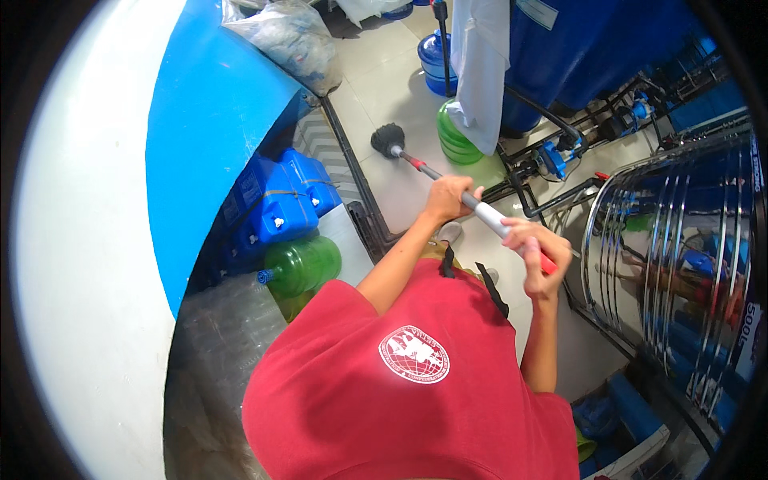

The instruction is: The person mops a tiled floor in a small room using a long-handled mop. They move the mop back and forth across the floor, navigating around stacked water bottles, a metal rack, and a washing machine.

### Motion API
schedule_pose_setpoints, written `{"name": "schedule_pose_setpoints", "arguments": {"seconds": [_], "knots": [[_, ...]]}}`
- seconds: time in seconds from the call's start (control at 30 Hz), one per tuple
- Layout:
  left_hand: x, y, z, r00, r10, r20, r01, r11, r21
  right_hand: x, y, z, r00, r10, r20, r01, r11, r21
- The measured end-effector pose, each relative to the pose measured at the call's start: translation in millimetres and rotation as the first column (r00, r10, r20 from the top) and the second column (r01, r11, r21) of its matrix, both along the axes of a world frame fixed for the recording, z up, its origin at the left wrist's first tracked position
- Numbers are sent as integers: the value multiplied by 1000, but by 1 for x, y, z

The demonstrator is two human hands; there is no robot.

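A long-handled brush (490,217) slants across the tiled floor, with a grey, white and red handle. Its round, dark bristle head (387,138) is at the far end, on or just over the tiles; which of the two, I cannot tell. My left hand (450,198) is closed round the grey part of the pole. Closer to the red handle end, my right hand (540,246) grips the white section. A green water jug (458,140) stands just right of the brush head, partly behind a hanging white cloth (482,76).
Blue water jug (437,60) stands farther back. On the right are pipes with blue pumps (554,158) and a shiny steel tank (664,248). Left lie blue jerrycans (276,210), a green jug (304,266) and clear bottles (220,328). A stuffed plastic bag (290,44) rests far left.
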State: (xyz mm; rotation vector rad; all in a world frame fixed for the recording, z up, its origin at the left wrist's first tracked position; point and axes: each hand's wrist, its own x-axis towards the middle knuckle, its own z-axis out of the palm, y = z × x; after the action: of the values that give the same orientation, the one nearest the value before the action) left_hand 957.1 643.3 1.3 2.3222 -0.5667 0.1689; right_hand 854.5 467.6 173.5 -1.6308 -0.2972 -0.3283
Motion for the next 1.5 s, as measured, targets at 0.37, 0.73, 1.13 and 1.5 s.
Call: {"name": "schedule_pose_setpoints", "arguments": {"seconds": [0.37, 0.73, 1.13, 1.5], "knots": [[-28, -30, -4, 978, -172, -114, 174, 985, 2, -55, -26, 71, 929, -324, -177, 120, 718, -686], [40, 68, -48, 941, 273, -200, -260, 961, 91, 57, 54, -10, 951, -89, -297, -229, 442, -867], [31, 176, -28, 814, 476, -333, -501, 865, 13, 246, 206, -143, 976, 41, -213, -211, 411, -887], [5, 134, -66, 841, 258, -475, -216, 966, 143, 35, 52, -142, 824, -145, -547, -373, 587, -718]]}}
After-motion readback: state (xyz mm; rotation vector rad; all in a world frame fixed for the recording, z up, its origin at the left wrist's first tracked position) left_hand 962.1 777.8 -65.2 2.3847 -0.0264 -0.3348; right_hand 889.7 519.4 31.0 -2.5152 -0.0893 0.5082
